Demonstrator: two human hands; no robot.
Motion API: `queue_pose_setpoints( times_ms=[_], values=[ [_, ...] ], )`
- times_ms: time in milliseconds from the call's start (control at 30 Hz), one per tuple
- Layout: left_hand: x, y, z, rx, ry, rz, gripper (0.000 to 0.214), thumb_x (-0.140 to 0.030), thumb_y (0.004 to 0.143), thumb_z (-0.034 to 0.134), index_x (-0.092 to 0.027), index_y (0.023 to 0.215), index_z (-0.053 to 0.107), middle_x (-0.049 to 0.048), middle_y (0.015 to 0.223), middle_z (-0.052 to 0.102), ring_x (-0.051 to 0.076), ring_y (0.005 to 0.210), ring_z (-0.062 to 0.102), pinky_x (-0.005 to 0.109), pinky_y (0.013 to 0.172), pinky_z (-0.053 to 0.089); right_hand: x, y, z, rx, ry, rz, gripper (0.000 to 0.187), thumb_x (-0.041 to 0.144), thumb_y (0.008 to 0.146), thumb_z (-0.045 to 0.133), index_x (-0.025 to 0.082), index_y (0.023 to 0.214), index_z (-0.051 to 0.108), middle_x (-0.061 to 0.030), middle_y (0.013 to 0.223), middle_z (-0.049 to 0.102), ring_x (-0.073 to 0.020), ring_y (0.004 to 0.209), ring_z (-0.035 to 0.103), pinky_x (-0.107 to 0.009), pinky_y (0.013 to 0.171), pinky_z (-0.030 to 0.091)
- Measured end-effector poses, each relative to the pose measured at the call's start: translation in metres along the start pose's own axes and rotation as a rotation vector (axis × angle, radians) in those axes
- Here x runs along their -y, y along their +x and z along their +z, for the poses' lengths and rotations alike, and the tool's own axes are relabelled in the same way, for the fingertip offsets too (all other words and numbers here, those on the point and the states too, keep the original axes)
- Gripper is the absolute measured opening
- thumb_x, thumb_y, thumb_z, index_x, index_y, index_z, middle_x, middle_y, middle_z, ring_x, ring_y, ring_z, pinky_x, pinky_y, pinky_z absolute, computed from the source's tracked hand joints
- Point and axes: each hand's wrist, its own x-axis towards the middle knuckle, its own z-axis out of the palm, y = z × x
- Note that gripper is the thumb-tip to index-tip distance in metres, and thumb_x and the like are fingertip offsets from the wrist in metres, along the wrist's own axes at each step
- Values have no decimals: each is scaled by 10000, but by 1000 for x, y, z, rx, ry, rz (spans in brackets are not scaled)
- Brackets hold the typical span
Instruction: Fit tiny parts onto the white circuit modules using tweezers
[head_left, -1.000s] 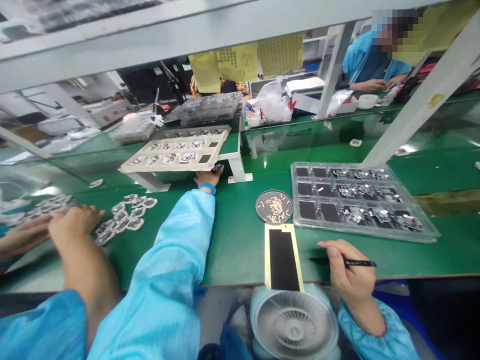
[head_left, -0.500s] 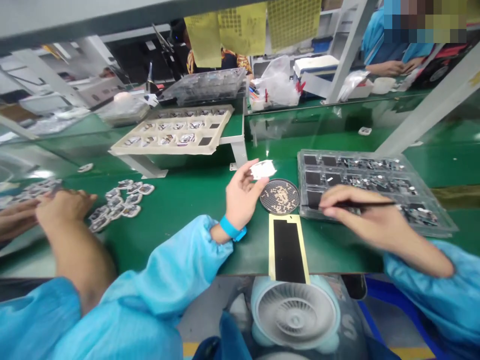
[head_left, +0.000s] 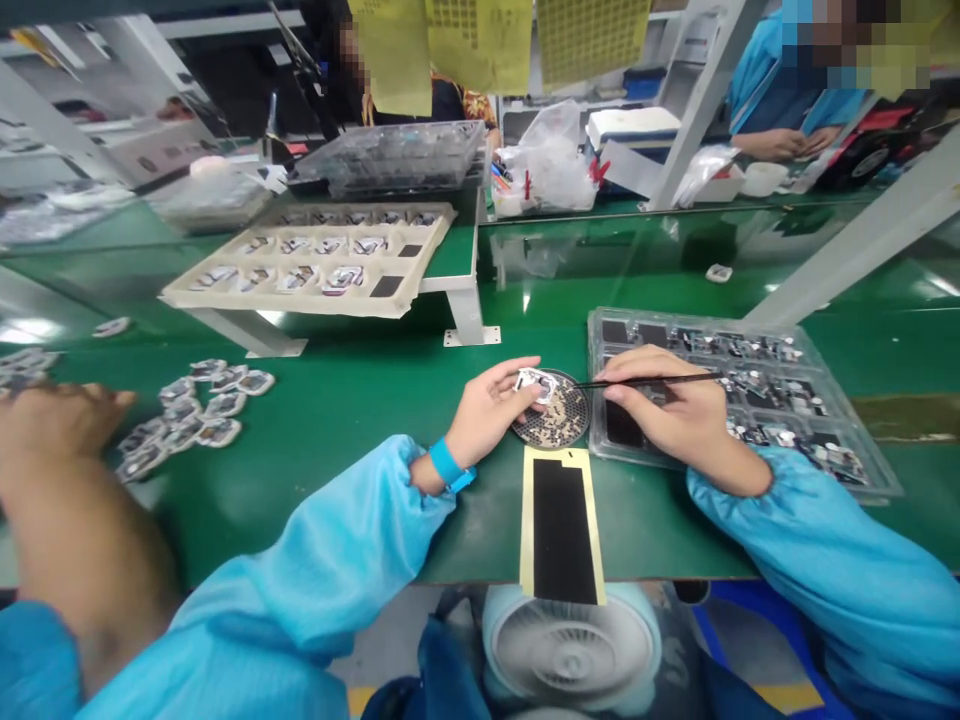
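Observation:
My left hand (head_left: 491,410) pinches a small white plastic housing (head_left: 537,384) over the left rim of a round dark mesh dish (head_left: 559,432). Many tiny beige pieces lie scattered in that dish. In my right hand (head_left: 667,405) is a pair of thin black tweezers (head_left: 645,381), held nearly level with the tips pointing left at the dish, close to the housing. Whether the tips grip anything is too small to tell. Just below the dish lies a yellow-backed sheet with a black panel (head_left: 562,530).
A clear tray (head_left: 832,470) of circuit boards stands at the right, under my right hand. A cream tray (head_left: 300,300) sits on a raised stand, back left. Several white housings (head_left: 199,410) lie at left, near a co-worker's arm (head_left: 67,500). A fan (head_left: 574,645) is below the table edge.
My left hand has lowered and turned the housing over the dish. My right hand has moved left with the tweezers, bringing their tips to the dish. The view has shifted slightly.

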Motion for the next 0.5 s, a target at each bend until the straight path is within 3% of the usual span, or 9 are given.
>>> queue_pose_setpoints(
  times_ms=[167,400,500],
  values=[
    [-1,-2,2,32,52,2,411,-260,857,742,-159,1255,724,99,996,787,186,733,726,266,533,536,6,1,4,14,56,-37,160,149,855,767,210,1002,744,-65,951,779,-219,919,735,-425,873,589],
    [-6,-6,3,59,1,-30,528,-140,769,667,-148,1295,715,100,1180,772,212,931,725,245,619,534,9,-6,18,76,98,-117,242,122,847,784,242,1055,746,-58,984,788,-221,936,736,-423,865,586],
    [-8,-8,4,79,20,-9,508,-175,793,682,-151,1300,708,107,1215,764,233,992,726,258,654,544,9,-6,17,15,94,-75,237,102,846,778,244,1033,753,-64,991,782,-231,949,734,-443,880,584]
  ],
)
